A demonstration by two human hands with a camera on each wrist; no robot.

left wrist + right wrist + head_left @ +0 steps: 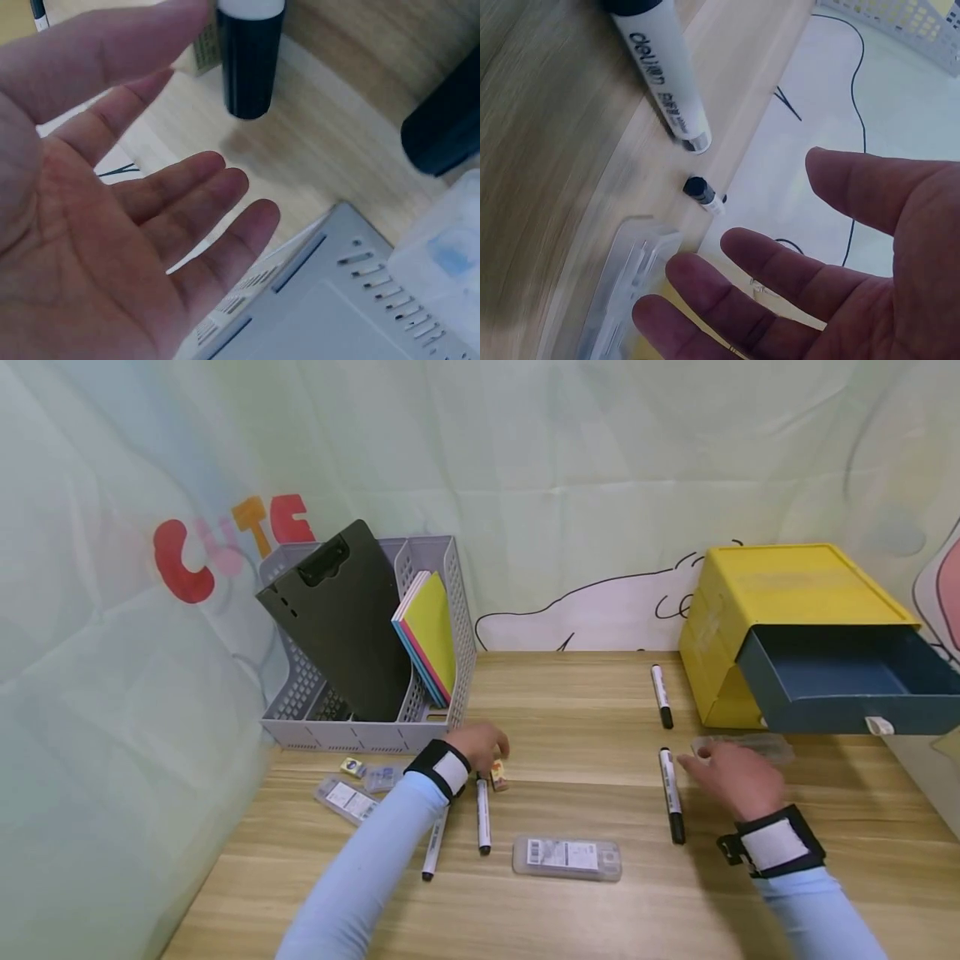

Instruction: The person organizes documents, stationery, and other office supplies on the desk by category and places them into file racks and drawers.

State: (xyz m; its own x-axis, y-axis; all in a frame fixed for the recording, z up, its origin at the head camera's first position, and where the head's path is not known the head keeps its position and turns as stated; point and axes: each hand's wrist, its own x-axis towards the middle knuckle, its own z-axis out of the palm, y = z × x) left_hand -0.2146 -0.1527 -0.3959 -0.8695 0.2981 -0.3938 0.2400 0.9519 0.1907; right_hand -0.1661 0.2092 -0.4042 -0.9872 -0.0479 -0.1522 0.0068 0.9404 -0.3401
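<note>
My left hand (pixel 476 747) hovers with loosely spread fingers and nothing in its palm. Right by its fingertips are a white marker (pixel 483 818) with a black cap and a small eraser box (pixel 498 775). The marker's black end (pixel 250 67) shows just past the thumb in the left wrist view. On the right, my other hand (pixel 738 781) reaches over the table, its fingers (pixel 697 281) apart and holding nothing. A clear plastic case (pixel 768 747) lies partly hidden behind it. Just left of that hand lies another marker (pixel 672 797).
A grey organizer (pixel 360 737) holds a black clipboard (pixel 348 627) and notebooks (pixel 435 635). At right, a yellow box (pixel 810 581) has its blue drawer (pixel 832 714) pulled out. Labelled cases (pixel 567 858), another marker (pixel 662 696) and small boxes lie around the wooden table (pixel 570 693).
</note>
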